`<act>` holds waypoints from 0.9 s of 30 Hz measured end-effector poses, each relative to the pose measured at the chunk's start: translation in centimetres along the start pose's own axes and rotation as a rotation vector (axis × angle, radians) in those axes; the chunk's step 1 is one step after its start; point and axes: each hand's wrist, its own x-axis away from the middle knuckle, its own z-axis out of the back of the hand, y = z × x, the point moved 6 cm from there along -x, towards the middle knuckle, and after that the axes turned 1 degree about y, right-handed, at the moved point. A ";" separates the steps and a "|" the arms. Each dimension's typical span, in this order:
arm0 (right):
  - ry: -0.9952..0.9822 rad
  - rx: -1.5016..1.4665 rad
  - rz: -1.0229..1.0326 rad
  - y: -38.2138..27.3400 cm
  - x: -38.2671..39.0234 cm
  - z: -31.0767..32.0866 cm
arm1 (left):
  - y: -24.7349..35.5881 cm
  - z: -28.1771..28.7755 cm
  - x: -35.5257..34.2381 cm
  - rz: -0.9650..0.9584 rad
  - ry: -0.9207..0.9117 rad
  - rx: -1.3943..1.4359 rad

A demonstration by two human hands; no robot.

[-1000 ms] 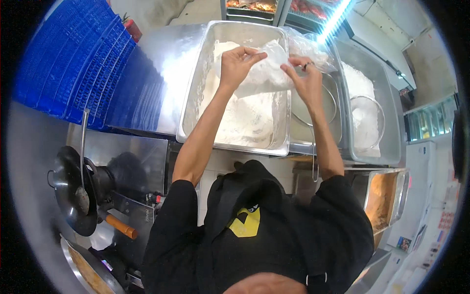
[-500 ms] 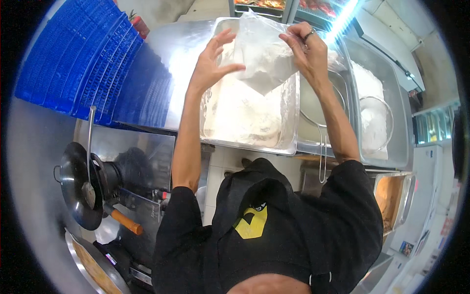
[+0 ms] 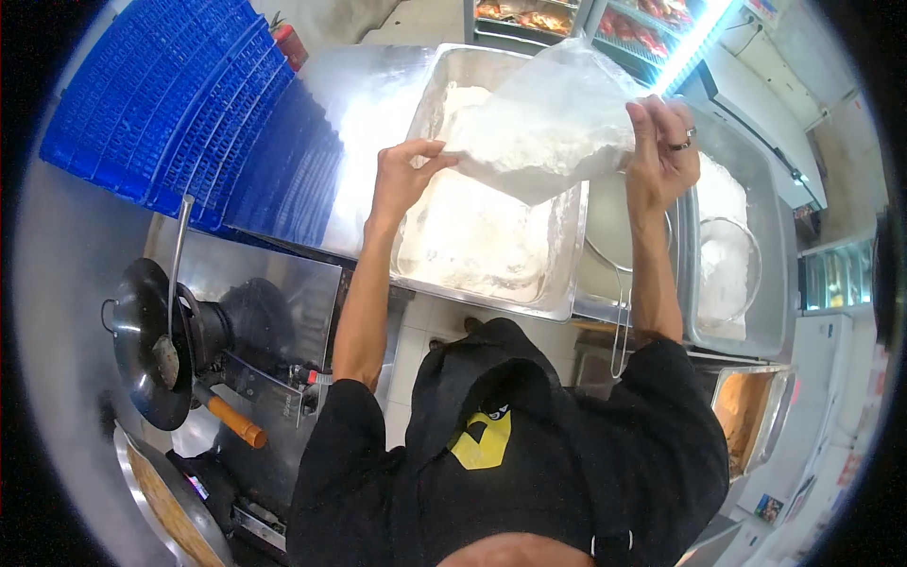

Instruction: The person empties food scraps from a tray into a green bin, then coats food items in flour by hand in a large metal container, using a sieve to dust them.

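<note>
A clear plastic bag (image 3: pixel 557 113) with white powder in its lower part is stretched between my hands. My left hand (image 3: pixel 402 180) pinches its left corner between thumb and fingers. On the other side, my right hand (image 3: pixel 663 151), with rings on a finger, grips the bag's right edge. Beneath the bag stands a rectangular metal tray (image 3: pixel 576 255), its bottom covered with white flour-like powder (image 3: pixel 472 236). The bag hides the tray's far right part.
Right of the tray are a container with a wire strainer (image 3: pixel 619 321) and a grey tub (image 3: pixel 694 307) holding white powder and a sieve (image 3: pixel 756 250). Blue baskets (image 3: pixel 142 104) are stacked at left, above a wok (image 3: pixel 142 378) with a ladle (image 3: pixel 178 274). Lit display shelves (image 3: pixel 624 33) stand beyond.
My left hand has closed from spread fingers onto the bag's left corner. The right hand has moved right and slightly nearer, and the bag is now pulled wider.
</note>
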 end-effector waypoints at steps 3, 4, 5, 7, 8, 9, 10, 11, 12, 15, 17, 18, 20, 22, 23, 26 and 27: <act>-0.256 0.062 -0.079 2.9 2.9 -2.7 | -2.0 -0.9 -0.3 0.024 0.011 -0.128; -0.265 0.070 -0.097 2.5 3.7 -2.4 | -2.4 -1.6 0.6 0.035 -0.005 -0.121; -0.220 0.047 -0.053 1.6 3.3 -2.0 | -1.9 -1.6 0.5 0.036 0.027 -0.088; -0.057 -0.013 -0.038 2.0 2.8 -1.1 | -0.8 -1.2 0.4 0.056 0.144 0.025; -0.067 -0.009 -0.050 2.6 3.0 -1.2 | -0.5 -1.3 0.2 0.069 0.136 0.029; -0.165 0.041 -0.131 4.1 3.1 -2.0 | -0.1 -1.6 -0.5 0.054 0.097 -0.024; -0.251 0.081 -0.195 4.9 2.5 -3.0 | 0.2 -1.4 -1.6 0.023 0.072 -0.086; -0.195 0.061 -0.103 4.4 1.7 -2.5 | 0.2 -1.5 -1.4 -0.004 0.080 -0.054; -0.190 0.055 -0.098 3.7 1.8 -2.4 | 0.2 -1.3 -1.0 -0.009 0.086 -0.059; -0.096 0.112 -0.153 4.5 3.1 -1.5 | 0.3 -1.4 -0.3 0.030 0.130 -0.066; -0.248 0.110 -0.190 4.4 2.1 -2.7 | 0.0 -1.8 0.3 0.009 0.101 -0.075; -0.233 0.157 -0.208 3.4 2.3 -1.9 | -0.1 -2.0 0.7 -0.014 0.069 -0.079; -0.092 0.088 -0.187 2.9 2.9 -1.1 | -0.2 -1.8 1.0 0.113 0.098 0.014; -0.226 0.082 -0.120 3.3 2.8 -2.2 | 0.7 -1.1 0.5 0.063 0.170 -0.003; -0.224 0.075 -0.174 3.6 2.9 -1.9 | 0.7 -1.4 0.3 0.065 0.116 0.028; -0.067 0.059 -0.198 2.7 2.4 -0.8 | 0.0 -0.9 1.7 0.098 0.198 0.098; 0.086 0.055 -0.179 2.4 2.1 0.0 | -0.2 -0.7 1.0 0.093 0.208 0.096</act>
